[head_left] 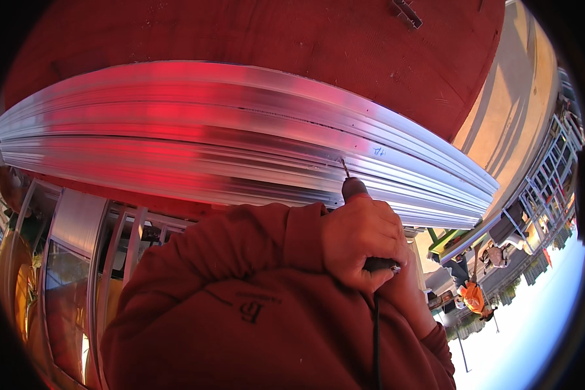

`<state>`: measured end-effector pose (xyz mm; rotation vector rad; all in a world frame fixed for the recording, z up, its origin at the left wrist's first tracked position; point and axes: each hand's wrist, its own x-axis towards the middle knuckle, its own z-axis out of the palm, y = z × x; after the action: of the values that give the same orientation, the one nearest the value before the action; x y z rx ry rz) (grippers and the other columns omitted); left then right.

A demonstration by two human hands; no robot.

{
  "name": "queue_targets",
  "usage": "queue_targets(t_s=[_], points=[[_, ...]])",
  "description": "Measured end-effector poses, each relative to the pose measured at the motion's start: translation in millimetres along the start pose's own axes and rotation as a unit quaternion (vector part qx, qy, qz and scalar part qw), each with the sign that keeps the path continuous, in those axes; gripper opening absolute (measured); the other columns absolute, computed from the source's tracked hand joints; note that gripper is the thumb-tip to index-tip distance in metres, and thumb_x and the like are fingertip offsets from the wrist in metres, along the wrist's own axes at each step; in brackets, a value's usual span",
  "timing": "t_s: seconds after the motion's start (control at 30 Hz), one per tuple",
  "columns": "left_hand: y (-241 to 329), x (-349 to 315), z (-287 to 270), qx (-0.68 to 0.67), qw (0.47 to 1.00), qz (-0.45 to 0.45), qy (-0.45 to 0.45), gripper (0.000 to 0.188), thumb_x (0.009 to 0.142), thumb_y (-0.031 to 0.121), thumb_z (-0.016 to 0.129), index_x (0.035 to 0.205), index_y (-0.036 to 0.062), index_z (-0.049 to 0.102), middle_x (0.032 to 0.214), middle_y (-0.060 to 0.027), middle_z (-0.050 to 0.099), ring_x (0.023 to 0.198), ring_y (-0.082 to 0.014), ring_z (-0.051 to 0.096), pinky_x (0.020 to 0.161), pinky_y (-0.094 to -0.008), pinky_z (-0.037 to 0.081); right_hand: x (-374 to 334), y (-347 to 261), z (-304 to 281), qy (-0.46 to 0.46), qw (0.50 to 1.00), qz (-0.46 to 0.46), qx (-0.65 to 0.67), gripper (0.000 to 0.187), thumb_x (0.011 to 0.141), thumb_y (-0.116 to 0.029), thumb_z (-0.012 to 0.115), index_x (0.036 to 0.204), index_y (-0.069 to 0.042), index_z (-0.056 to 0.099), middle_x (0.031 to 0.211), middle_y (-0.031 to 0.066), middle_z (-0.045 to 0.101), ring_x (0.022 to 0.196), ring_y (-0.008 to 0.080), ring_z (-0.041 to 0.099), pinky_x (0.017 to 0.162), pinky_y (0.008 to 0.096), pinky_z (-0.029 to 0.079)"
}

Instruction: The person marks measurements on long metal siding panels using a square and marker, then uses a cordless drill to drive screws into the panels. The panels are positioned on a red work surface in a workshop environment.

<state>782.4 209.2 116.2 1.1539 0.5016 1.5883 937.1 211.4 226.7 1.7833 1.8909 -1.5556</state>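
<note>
A corded power drill (354,188) is in front of me, its thin bit pointing away. The bit's tip meets, or nearly meets, the top of a row of long silvery metal profiles (292,166). My left hand (361,240) is closed around the drill's body, knuckles up. Behind it, my right hand (406,276) reaches the drill's rear from the lower right; its fingers are mostly hidden, but it appears closed on the handle. A black cord (376,331) hangs down from the drill. Small dark marks and a blue handwritten mark lie on the profiles near the bit.
Under the profiles spreads a red tabletop (253,29), with a short metal offcut (407,13) at its far side. Metal frames with panels (78,221) stand at lower left. On the right, a person in orange (472,296) stands beyond a metal rack (552,169).
</note>
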Motion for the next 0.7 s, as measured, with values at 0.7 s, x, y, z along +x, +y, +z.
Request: queue_targets(t_s=[0.7], points=[[-7,33,-9,0.01,0.998,-0.022,-0.053,0.035,0.065,0.014,0.073,0.099,0.005,0.07,0.091,-0.0079,0.072,0.088,-0.0302,0.07,0.078,-0.0422,0.052,13,-2,-29,-0.089,0.996,0.005,-0.016,0.053,0.094,-0.011,0.066,0.143,-0.007,0.048,0.138,0.0139,0.053,0.135,0.0264,0.053,0.108,0.0376,0.048]])
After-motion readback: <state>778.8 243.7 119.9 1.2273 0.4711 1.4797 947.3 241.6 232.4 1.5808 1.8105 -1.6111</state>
